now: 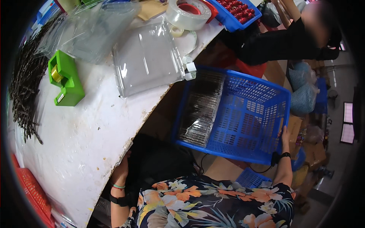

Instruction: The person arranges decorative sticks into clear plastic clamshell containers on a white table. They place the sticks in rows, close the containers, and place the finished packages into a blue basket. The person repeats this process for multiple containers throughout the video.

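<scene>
My right hand point(284, 137) grips the right rim of a blue plastic basket point(243, 155), by the handle slot. The basket sits beside the table, tilted in view. Along its left side lies a flat clear pack point(201, 110) of dark, thin, stick-like pieces. My left hand point(122, 165) is at the table's near edge, against the dark area beneath. Its fingers are mostly hidden, so I cannot tell what they touch. Nearest to the basket on the white table point(102, 133) lies a clear plastic sleeve or box point(148, 57).
A green tape dispenser point(68, 81) and a bunch of dark twigs point(24, 83) stand on the table's left. Clear bags point(91, 34) and wide tape rolls point(188, 15) lie farther back. A blue tray point(232, 22) holds red balls. Another person point(281, 45) works at far right.
</scene>
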`<action>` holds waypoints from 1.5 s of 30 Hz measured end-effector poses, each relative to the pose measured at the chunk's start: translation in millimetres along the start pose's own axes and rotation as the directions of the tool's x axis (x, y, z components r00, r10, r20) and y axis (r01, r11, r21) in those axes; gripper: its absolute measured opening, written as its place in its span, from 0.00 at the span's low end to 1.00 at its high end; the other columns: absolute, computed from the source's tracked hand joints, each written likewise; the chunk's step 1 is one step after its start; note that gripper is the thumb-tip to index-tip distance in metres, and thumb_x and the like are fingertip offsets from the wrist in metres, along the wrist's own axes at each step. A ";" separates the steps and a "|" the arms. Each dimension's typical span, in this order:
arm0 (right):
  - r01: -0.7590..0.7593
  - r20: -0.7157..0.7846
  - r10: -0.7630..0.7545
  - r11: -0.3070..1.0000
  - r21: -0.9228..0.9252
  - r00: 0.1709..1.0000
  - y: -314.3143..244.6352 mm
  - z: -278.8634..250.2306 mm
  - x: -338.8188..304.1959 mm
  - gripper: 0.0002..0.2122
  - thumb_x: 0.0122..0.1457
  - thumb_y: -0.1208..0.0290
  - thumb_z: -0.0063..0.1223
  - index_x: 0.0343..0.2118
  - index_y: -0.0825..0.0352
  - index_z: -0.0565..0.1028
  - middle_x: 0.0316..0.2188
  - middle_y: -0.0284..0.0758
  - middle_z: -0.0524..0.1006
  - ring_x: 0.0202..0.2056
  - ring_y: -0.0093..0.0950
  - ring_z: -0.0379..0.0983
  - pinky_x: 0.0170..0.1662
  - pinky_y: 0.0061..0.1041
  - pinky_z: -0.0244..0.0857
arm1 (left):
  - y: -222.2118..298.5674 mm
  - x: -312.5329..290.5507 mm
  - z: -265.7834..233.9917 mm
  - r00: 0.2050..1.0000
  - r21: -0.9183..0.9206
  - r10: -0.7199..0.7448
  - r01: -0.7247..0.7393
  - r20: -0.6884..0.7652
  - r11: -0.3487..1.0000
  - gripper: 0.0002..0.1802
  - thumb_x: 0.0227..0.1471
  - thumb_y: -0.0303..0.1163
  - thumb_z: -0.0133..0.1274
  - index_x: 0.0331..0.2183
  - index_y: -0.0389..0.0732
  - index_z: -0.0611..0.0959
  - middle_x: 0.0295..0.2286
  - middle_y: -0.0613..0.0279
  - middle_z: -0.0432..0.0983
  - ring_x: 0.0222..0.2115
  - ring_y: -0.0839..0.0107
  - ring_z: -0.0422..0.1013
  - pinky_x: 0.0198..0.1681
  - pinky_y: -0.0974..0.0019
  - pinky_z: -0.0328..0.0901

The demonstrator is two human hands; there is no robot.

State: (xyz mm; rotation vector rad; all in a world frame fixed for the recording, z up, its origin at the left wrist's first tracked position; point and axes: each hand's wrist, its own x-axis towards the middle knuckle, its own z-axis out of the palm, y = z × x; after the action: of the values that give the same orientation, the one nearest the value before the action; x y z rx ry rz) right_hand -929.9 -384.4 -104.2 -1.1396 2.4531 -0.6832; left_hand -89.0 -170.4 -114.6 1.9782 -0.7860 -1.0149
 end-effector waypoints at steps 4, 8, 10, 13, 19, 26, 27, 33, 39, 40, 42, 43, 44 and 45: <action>0.017 0.053 -0.008 0.987 -0.160 0.999 44.1 -6.2 10.8 0.33 0.67 0.41 0.42 0.41 0.78 0.76 0.22 0.40 0.77 0.21 0.28 0.75 0.26 0.28 0.70 | 4.2 -2.4 1.8 0.998 -0.029 -0.056 0.055 -0.038 0.998 0.15 0.68 0.34 0.46 0.45 0.34 0.81 0.35 0.57 0.81 0.32 0.74 0.75 0.36 0.70 0.70; -0.088 0.014 0.089 0.995 -0.043 0.996 52.1 30.6 -21.4 0.33 0.67 0.41 0.42 0.41 0.77 0.77 0.22 0.41 0.78 0.21 0.30 0.76 0.28 0.30 0.70 | 4.8 -4.3 2.2 0.997 -0.080 -0.042 0.037 -0.057 0.996 0.14 0.67 0.32 0.46 0.45 0.34 0.82 0.36 0.57 0.81 0.33 0.73 0.75 0.36 0.69 0.70; -0.122 0.002 0.122 0.993 0.002 0.993 48.0 49.8 -39.0 0.33 0.67 0.41 0.41 0.41 0.77 0.77 0.22 0.41 0.78 0.21 0.30 0.76 0.29 0.29 0.70 | 11.2 -4.6 1.6 0.997 -0.071 -0.043 0.039 -0.056 0.997 0.13 0.64 0.25 0.46 0.45 0.33 0.82 0.38 0.56 0.82 0.35 0.70 0.77 0.39 0.67 0.72; -0.164 0.024 0.162 0.982 0.093 0.986 44.1 77.8 -47.2 0.33 0.67 0.41 0.41 0.42 0.77 0.77 0.22 0.40 0.78 0.21 0.30 0.77 0.28 0.30 0.70 | 17.4 -4.7 -0.5 0.999 -0.062 -0.036 0.034 -0.038 0.998 0.13 0.65 0.26 0.46 0.44 0.33 0.82 0.38 0.56 0.82 0.35 0.71 0.77 0.40 0.68 0.71; -0.214 0.063 0.206 0.963 0.164 0.976 55.7 123.6 -53.6 0.30 0.68 0.43 0.42 0.42 0.75 0.76 0.24 0.38 0.78 0.21 0.29 0.76 0.28 0.30 0.70 | 14.3 -9.7 -2.9 1.000 -0.098 0.002 -0.004 -0.023 0.995 0.13 0.65 0.30 0.48 0.44 0.33 0.82 0.37 0.56 0.81 0.35 0.71 0.76 0.41 0.67 0.71; -0.328 0.160 0.300 0.924 0.196 0.940 64.6 166.2 -75.2 0.15 0.65 0.60 0.53 0.37 0.71 0.74 0.22 0.35 0.75 0.22 0.27 0.73 0.27 0.31 0.68 | 28.2 -27.7 -9.1 1.000 -0.051 0.021 -0.021 -0.010 0.998 0.10 0.65 0.29 0.48 0.42 0.35 0.81 0.33 0.60 0.79 0.37 0.72 0.75 0.43 0.68 0.69; -0.359 0.189 0.322 0.910 0.210 0.928 68.6 168.4 -77.5 0.13 0.64 0.62 0.53 0.35 0.70 0.73 0.22 0.35 0.74 0.21 0.27 0.72 0.27 0.31 0.66 | 27.1 -30.5 -10.3 0.999 -0.029 0.034 -0.034 -0.005 0.999 0.10 0.64 0.28 0.48 0.41 0.35 0.81 0.33 0.60 0.79 0.36 0.73 0.75 0.43 0.68 0.69; -0.510 0.271 0.438 0.797 0.324 0.857 102.5 183.2 -104.0 0.08 0.60 0.69 0.53 0.29 0.68 0.73 0.19 0.34 0.71 0.20 0.29 0.68 0.25 0.33 0.62 | 24.1 -37.1 -12.8 0.996 0.038 0.090 -0.090 0.010 0.995 0.08 0.62 0.25 0.49 0.40 0.35 0.82 0.32 0.59 0.79 0.33 0.73 0.75 0.40 0.70 0.69; -0.525 0.266 0.459 0.796 0.302 0.848 123.4 182.8 -103.7 0.15 0.60 0.67 0.54 0.44 0.72 0.72 0.37 0.42 0.77 0.38 0.35 0.75 0.39 0.35 0.68 | 28.4 -35.6 -5.8 0.993 0.090 0.114 -0.118 0.038 0.989 0.08 0.62 0.25 0.50 0.40 0.35 0.82 0.32 0.60 0.80 0.34 0.73 0.75 0.40 0.70 0.69; -0.522 0.211 0.481 0.816 0.246 0.851 118.6 187.6 -103.4 0.19 0.59 0.66 0.54 0.50 0.73 0.70 0.44 0.44 0.75 0.44 0.37 0.74 0.45 0.36 0.68 | 28.2 -35.1 -4.9 0.992 0.104 0.115 -0.119 0.042 0.988 0.08 0.62 0.25 0.50 0.40 0.34 0.82 0.32 0.60 0.80 0.34 0.73 0.75 0.41 0.70 0.69; -0.418 -0.018 0.418 0.906 -0.065 0.908 84.9 201.6 -101.6 0.28 0.58 0.66 0.55 0.60 0.72 0.63 0.55 0.47 0.71 0.54 0.41 0.70 0.54 0.38 0.65 | 25.1 -35.3 -4.4 0.992 0.112 0.113 -0.118 0.049 0.987 0.09 0.61 0.25 0.50 0.40 0.35 0.82 0.33 0.59 0.80 0.35 0.72 0.76 0.41 0.69 0.70; -0.316 -0.146 0.283 0.890 -0.328 0.948 41.3 215.8 -113.8 0.32 0.58 0.66 0.56 0.63 0.71 0.59 0.59 0.48 0.67 0.58 0.43 0.66 0.58 0.39 0.62 | 23.6 -39.9 -5.2 0.994 0.122 0.106 -0.110 0.041 0.986 0.09 0.61 0.25 0.50 0.40 0.35 0.83 0.33 0.58 0.81 0.35 0.72 0.76 0.42 0.68 0.70; -0.217 -0.232 0.097 0.792 -0.571 0.968 2.1 223.0 -120.4 0.36 0.57 0.66 0.57 0.67 0.70 0.55 0.63 0.48 0.63 0.62 0.45 0.63 0.63 0.41 0.59 | 21.8 -43.8 -8.2 0.995 0.125 0.097 -0.100 0.026 0.987 0.09 0.61 0.26 0.50 0.41 0.35 0.83 0.34 0.58 0.81 0.36 0.71 0.76 0.42 0.68 0.70; 0.031 -0.225 -0.202 0.806 -0.591 0.953 -9.7 227.5 -117.3 0.35 0.55 0.67 0.58 0.66 0.66 0.59 0.61 0.48 0.66 0.61 0.47 0.64 0.63 0.45 0.57 | 25.1 -43.5 -6.7 0.991 0.201 0.136 -0.135 0.010 0.970 0.10 0.61 0.27 0.51 0.41 0.35 0.83 0.36 0.55 0.82 0.38 0.68 0.78 0.43 0.66 0.70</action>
State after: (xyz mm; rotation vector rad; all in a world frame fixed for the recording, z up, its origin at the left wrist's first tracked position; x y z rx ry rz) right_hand -738.7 -361.2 -273.2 -1.5105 2.9673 -0.0990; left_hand -109.1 -147.1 -74.3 2.0624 -1.0426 -0.8794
